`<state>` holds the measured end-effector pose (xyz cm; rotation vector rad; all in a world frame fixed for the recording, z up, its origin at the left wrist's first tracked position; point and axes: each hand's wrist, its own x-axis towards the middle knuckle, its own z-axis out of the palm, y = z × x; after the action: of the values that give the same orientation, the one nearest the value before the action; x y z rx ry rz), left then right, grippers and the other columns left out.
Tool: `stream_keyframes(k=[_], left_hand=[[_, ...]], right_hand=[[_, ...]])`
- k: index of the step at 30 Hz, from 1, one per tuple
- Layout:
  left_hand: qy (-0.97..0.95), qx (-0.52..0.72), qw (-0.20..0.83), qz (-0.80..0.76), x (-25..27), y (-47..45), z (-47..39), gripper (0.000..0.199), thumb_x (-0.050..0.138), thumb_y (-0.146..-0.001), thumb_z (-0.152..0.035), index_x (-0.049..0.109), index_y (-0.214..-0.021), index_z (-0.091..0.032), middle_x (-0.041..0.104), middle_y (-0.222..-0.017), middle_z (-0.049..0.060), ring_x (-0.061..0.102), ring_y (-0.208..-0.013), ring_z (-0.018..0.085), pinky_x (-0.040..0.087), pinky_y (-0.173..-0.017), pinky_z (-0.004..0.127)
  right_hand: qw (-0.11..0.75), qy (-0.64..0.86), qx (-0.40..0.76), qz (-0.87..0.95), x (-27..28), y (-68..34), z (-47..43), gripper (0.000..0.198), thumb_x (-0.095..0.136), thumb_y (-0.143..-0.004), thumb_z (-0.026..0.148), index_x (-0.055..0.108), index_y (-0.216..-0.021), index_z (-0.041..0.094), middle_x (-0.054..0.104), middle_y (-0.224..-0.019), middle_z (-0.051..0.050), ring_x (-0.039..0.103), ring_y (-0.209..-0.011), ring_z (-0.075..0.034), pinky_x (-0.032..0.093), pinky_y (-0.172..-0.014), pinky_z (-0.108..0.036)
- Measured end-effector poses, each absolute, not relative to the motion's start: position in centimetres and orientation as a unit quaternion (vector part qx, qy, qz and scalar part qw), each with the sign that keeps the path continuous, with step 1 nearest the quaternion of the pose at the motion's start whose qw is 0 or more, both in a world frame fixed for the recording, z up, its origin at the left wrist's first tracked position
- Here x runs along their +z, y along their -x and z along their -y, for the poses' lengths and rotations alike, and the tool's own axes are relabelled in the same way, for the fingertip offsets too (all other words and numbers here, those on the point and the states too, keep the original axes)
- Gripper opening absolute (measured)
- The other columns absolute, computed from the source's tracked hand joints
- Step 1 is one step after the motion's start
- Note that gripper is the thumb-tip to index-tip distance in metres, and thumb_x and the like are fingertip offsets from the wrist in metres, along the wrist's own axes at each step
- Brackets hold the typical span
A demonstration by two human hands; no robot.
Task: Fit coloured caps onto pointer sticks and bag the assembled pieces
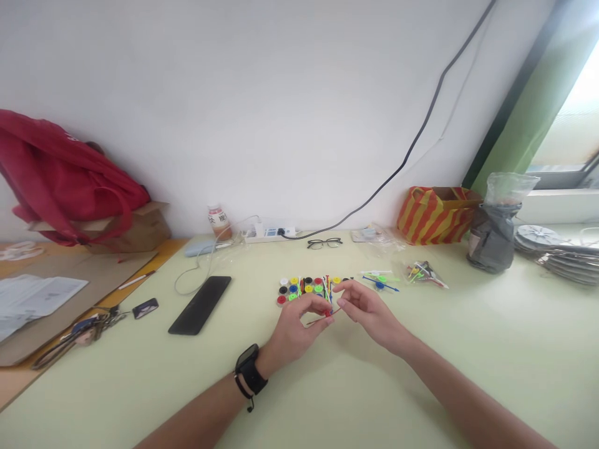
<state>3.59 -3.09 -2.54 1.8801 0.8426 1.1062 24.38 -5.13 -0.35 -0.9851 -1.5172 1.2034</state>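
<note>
- Small red piece (328,313): above the desk (421,386), clamped between the thumb and fingers of the left hand (296,327).
- Right hand (372,313): beside the piece; cannot tell whether its fingers grip it.
- Beyond: coloured discs (308,289).
- Leftward: black phone (200,305).
- Near the wall: glasses (316,244).

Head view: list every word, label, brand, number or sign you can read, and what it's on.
Nothing reads clearly.
Bottle: large dark characters, too blurred to quote.
Red bag: a bit of white lettering, too small to read.
Papers: faint print, too blurred to read.
</note>
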Motion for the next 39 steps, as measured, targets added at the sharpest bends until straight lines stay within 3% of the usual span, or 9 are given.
stream_keyframes(k=[6, 10, 14, 19, 25, 27, 29, 32, 39], left_hand=[[-0.727, 0.418, 0.47, -0.274, -2.1, -3.7, 3.6, 0.019, 0.075, -0.09, -0.03, 0.075, -0.106, -0.02, 0.073, -0.114, 0.011, 0.07, -0.099, 0.024, 0.06, -0.086, 0.036], [-0.703, 0.413, 0.509, -0.278, -2.1, -3.8, 3.4, 0.021, 0.077, -0.089, -0.029, 0.075, -0.107, -0.019, 0.074, -0.104, 0.009, 0.07, -0.09, 0.02, 0.06, -0.085, 0.034], [-0.648, 0.444, 0.536, -0.309, -2.2, -3.6, 2.7, 0.026, 0.085, -0.081, -0.03, 0.076, -0.102, -0.017, 0.076, -0.098, 0.008, 0.071, -0.093, 0.021, 0.06, -0.09, 0.035], [-0.59, 0.454, 0.588, -0.315, -2.2, -3.4, 2.0, 0.029, 0.09, -0.076, -0.029, 0.079, -0.099, -0.015, 0.08, -0.099, 0.009, 0.075, -0.093, 0.024, 0.062, -0.092, 0.039], [-0.581, 0.466, 0.595, -0.3, -2.7, -3.2, 1.9, 0.026, 0.091, -0.075, -0.025, 0.083, -0.098, -0.017, 0.081, -0.103, 0.009, 0.076, -0.094, 0.022, 0.063, -0.091, 0.035], [-0.578, 0.471, 0.594, -0.301, -2.8, -3.3, 1.9, 0.026, 0.091, -0.074, -0.025, 0.084, -0.097, -0.017, 0.081, -0.102, 0.009, 0.076, -0.093, 0.022, 0.063, -0.09, 0.034], [-0.575, 0.475, 0.593, -0.304, -2.8, -3.3, 1.8, 0.026, 0.092, -0.073, -0.025, 0.084, -0.096, -0.017, 0.081, -0.102, 0.009, 0.076, -0.091, 0.022, 0.064, -0.088, 0.033], [-0.575, 0.475, 0.591, -0.308, -2.6, -3.4, 1.8, 0.027, 0.092, -0.073, -0.026, 0.084, -0.096, -0.016, 0.082, -0.101, 0.01, 0.076, -0.09, 0.022, 0.064, -0.088, 0.035], [-0.572, 0.47, 0.601, -0.299, -2.4, -3.4, 1.9, 0.027, 0.092, -0.073, -0.025, 0.083, -0.097, -0.016, 0.082, -0.099, 0.009, 0.076, -0.088, 0.021, 0.063, -0.086, 0.032]], right_hand=[[0.475, 0.41, 0.472, 0.62, -0.2, -24.7, 5.1, 0.041, 0.063, -0.093, 0.061, 0.062, -0.11, 0.024, 0.051, -0.076, 0.003, 0.048, -0.067, -0.014, 0.042, -0.063, -0.029], [0.483, 0.412, 0.46, 0.621, -0.3, -24.8, 5.0, 0.039, 0.061, -0.096, 0.058, 0.06, -0.117, 0.025, 0.056, -0.085, 0.0, 0.051, -0.07, -0.015, 0.046, -0.065, -0.029], [0.509, 0.436, 0.363, 0.647, -0.5, -25.1, 4.8, 0.035, 0.058, -0.099, 0.051, 0.059, -0.123, 0.026, 0.06, -0.099, -0.004, 0.058, -0.082, -0.018, 0.05, -0.071, -0.032], [0.476, 0.433, 0.271, 0.716, -0.5, -25.8, 5.1, 0.031, 0.05, -0.104, 0.042, 0.063, -0.127, 0.027, 0.062, -0.088, -0.004, 0.058, -0.08, -0.02, 0.05, -0.071, -0.034], [0.482, 0.401, 0.31, 0.715, -0.9, -25.0, 5.9, 0.066, 0.051, -0.103, 0.039, 0.019, -0.161, 0.033, 0.057, -0.102, -0.003, 0.055, -0.075, -0.017, 0.05, -0.072, -0.032], [0.488, 0.403, 0.333, 0.699, -1.1, -24.7, 5.9, 0.053, 0.052, -0.102, 0.042, 0.036, -0.151, 0.03, 0.057, -0.102, -0.002, 0.053, -0.072, -0.015, 0.049, -0.068, -0.031], [0.475, 0.399, 0.361, 0.696, -1.2, -24.7, 5.7, 0.028, 0.046, -0.104, 0.046, 0.063, -0.105, 0.023, 0.054, -0.085, -0.001, 0.049, -0.066, -0.015, 0.043, -0.062, -0.029], [0.459, 0.398, 0.396, 0.689, -1.0, -24.8, 5.4, 0.055, 0.041, -0.104, 0.052, 0.038, -0.058, 0.022, 0.034, -0.061, 0.003, 0.036, -0.057, -0.014, 0.032, -0.055, -0.03], [0.478, 0.38, 0.444, 0.655, -0.4, -24.7, 5.4, 0.025, 0.066, -0.095, 0.046, 0.058, -0.093, 0.022, 0.06, -0.086, -0.002, 0.056, -0.075, -0.016, 0.047, -0.07, -0.03]])
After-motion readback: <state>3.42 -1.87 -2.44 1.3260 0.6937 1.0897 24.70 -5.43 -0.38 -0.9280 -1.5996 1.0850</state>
